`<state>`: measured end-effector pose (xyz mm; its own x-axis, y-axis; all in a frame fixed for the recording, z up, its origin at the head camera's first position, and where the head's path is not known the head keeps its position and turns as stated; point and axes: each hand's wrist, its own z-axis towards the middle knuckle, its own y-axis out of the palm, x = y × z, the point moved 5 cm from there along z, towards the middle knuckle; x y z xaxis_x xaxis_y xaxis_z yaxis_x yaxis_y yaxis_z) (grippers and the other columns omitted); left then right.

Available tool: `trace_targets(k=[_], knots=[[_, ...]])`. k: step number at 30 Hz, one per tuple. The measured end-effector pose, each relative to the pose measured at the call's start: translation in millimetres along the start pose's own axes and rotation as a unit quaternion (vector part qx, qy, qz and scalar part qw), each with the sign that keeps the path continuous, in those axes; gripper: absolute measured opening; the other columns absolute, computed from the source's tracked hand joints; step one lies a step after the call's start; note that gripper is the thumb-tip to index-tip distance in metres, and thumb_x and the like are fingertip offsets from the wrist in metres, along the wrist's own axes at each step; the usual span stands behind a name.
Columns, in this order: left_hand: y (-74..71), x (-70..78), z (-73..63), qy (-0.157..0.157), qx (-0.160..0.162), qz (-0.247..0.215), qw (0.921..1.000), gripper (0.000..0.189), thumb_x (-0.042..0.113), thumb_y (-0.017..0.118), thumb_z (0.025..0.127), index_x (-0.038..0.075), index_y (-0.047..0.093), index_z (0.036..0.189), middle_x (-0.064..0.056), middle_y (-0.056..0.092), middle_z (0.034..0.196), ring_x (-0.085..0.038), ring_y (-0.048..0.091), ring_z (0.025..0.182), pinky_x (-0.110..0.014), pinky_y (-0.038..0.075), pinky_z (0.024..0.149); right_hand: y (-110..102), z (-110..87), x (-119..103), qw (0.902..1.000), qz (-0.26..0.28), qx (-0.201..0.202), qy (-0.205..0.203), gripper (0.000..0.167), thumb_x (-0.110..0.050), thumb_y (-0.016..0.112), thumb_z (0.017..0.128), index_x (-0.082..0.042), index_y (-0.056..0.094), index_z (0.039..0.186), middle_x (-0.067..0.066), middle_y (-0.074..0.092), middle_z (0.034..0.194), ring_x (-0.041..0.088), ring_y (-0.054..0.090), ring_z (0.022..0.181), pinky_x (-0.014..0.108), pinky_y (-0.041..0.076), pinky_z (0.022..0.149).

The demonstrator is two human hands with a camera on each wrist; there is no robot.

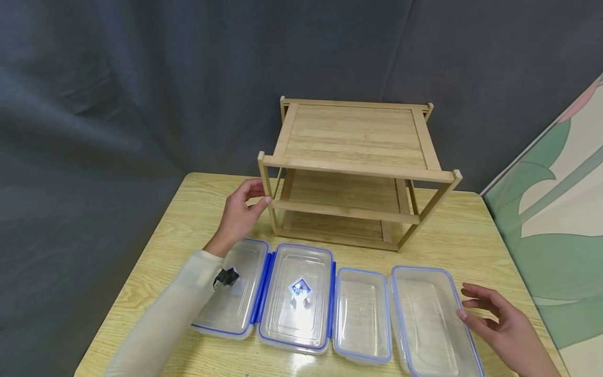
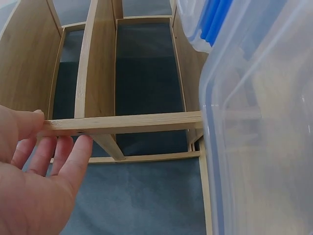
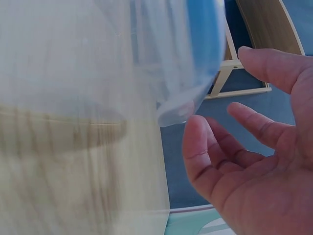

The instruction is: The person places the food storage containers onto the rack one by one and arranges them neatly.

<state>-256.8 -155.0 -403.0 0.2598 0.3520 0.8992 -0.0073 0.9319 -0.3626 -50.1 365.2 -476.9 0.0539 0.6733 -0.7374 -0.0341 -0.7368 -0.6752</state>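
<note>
A bamboo-coloured shelf rack (image 1: pixel 358 136) with flat tiers stands at the back of the table. My left hand (image 1: pixel 241 212) grips its front left post, the thumb on one side and the fingers on the other; the left wrist view shows this hand (image 2: pixel 44 166) pinching the wooden bar (image 2: pixel 142 121). Relaxed and holding nothing, my right hand (image 1: pixel 504 324) hovers by the right edge of the rightmost clear plastic container (image 1: pixel 431 314). Its fingers are parted in the right wrist view, where this hand (image 3: pixel 259 152) appears beside a clear container wall (image 3: pixel 176 105).
Two clear containers (image 1: pixel 237 293) (image 1: pixel 298 309) with dark blue edging lie at the front left, one partly under my left forearm. A smaller container (image 1: pixel 363 314) with a pale blue rim stands right of them. Dark curtain (image 1: pixel 226 78) hangs behind; a patterned panel (image 1: pixel 556 220) borders the right.
</note>
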Motion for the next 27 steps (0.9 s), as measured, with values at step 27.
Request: trace_targets(k=[27], knots=[[0.9,-1.5,0.5,0.001,0.004,-0.005,1.0,0.031,0.01,0.071,0.102,0.008,0.064,0.132,-0.012,0.07,0.124,-0.027,0.068,0.116,-0.033,0.066,0.09,27,-47.1,44,0.9777,0.089,-0.045,0.185,0.079,-0.032,0.081,0.096,-0.001,0.042,0.158,-0.049,0.047,0.109,-0.011,0.06,0.092,0.029,0.067,0.07]])
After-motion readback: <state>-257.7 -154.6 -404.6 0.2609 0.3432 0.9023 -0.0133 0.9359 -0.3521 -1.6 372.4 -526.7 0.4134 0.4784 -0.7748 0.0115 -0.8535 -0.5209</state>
